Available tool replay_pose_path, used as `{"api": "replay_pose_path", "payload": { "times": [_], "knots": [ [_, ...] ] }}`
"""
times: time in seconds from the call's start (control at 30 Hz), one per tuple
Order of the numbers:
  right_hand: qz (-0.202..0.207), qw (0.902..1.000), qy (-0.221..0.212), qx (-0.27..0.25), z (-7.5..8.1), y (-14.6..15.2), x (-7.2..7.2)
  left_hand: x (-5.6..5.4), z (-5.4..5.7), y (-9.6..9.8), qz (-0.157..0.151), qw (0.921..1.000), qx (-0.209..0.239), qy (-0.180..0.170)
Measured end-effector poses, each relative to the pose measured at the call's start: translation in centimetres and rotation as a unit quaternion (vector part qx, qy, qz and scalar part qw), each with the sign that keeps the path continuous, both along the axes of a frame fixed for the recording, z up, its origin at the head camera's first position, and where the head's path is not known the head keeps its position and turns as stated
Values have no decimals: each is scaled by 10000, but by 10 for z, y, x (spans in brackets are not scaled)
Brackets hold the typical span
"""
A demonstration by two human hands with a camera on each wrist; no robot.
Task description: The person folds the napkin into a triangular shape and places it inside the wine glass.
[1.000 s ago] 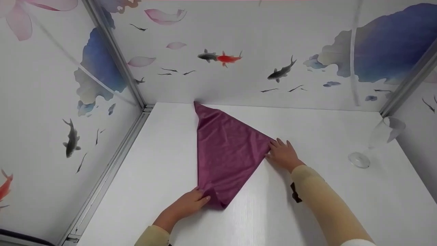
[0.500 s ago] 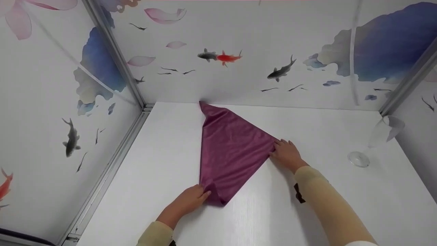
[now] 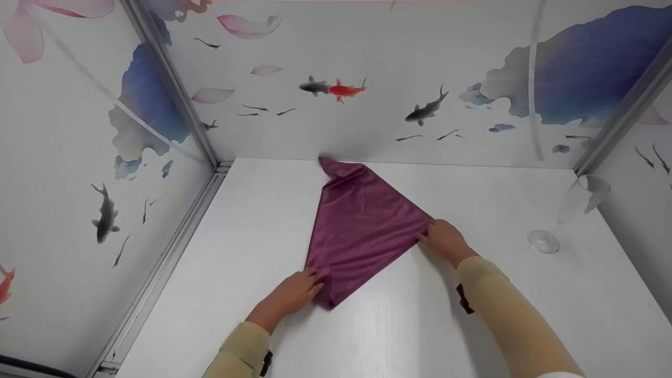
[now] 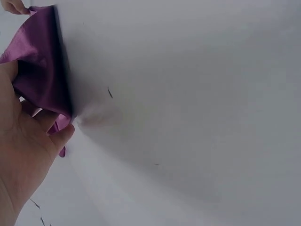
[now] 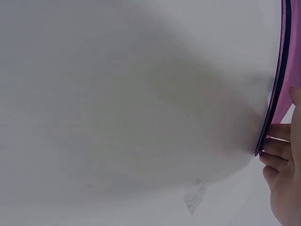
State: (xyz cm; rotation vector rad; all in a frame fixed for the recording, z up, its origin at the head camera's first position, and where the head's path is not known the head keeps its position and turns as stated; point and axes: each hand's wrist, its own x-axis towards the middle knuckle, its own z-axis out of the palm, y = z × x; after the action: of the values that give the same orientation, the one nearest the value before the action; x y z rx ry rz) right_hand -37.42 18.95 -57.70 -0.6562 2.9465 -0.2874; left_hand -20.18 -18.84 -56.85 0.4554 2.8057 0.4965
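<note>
The purple cloth point(image 3: 367, 220) lies on the white desk point(image 3: 252, 226) between the two hands, its long axis running from a creased tip at the back wall point(image 3: 336, 131) to a point on the person's side. The left hand point(image 3: 291, 294) pinches the left edge just short of that near point, thumb on top of the fabric and fingers below it in the left wrist view. The right hand point(image 3: 446, 242) grips the right corner, with the fingers at the cloth's edge.

A line between the two holds slants from near left to far right. Most of the cloth lies beyond it, away from the person, and the near point sits on this side, just beside the left fingers. The right hand is set farther back on the desk. The back tip is in neither hand; whether it touches the wall is hard to tell. A clear glass point(image 3: 572, 207) stands well apart, right of the right hand.
</note>
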Motion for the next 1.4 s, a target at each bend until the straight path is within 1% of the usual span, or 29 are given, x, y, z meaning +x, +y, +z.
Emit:
{"api": "replay_pose_path", "payload": {
  "times": [0.1, 0.33, 0.43, 0.57, 0.73, 0.8, 0.9, 0.97, 1.03, 1.1, 1.23, 1.27, 1.4],
  "knots": [
    [-47, 10000, -40, -44, 0, 2, 2, -7, 2, -2, -30, 9999, -3, -107],
    [-76, 9998, -12, -186, 2, 9, 7, -21, 4, -7, -295, 9994, 158, -47],
    [-69, 9998, -46, -206, 2, 12, 10, -26, 6, -9, -277, 9992, 266, -122],
    [-56, 9999, -56, -111, 2, 18, 14, -34, 14, -11, -267, 9991, 207, -262],
    [-45, 9999, 22, -123, 2, 23, 17, -45, 28, -6, -293, 9977, -215, -572],
    [-51, 9999, 50, -146, 3, 25, 19, -49, 33, -2, -343, 9960, -485, -666],
    [-71, 9998, 88, -158, 3, 26, 21, -55, 38, 5, -411, 9924, -941, -674],
    [-84, 9998, 95, -157, 3, 28, 23, -59, 39, 10, -424, 9898, -1209, -620],
    [-101, 9997, 111, -169, 2, 29, 25, -63, 38, 15, -335, 9882, -1360, -612],
    [-50, 9996, 156, -219, 1, 31, 27, -66, 37, 20, -200, 9879, -1407, -629],
    [-30, 9986, 187, -491, 1, 36, 33, -69, 37, 32, 104, 9900, -1267, -619],
    [-33, 9984, 182, -543, 1, 37, 34, -69, 39, 35, 161, 9909, -1214, -563],
    [-139, 9980, 40, -623, 3, 44, 39, -67, 41, 47, 460, 9921, -1019, -568]
  ]
}}
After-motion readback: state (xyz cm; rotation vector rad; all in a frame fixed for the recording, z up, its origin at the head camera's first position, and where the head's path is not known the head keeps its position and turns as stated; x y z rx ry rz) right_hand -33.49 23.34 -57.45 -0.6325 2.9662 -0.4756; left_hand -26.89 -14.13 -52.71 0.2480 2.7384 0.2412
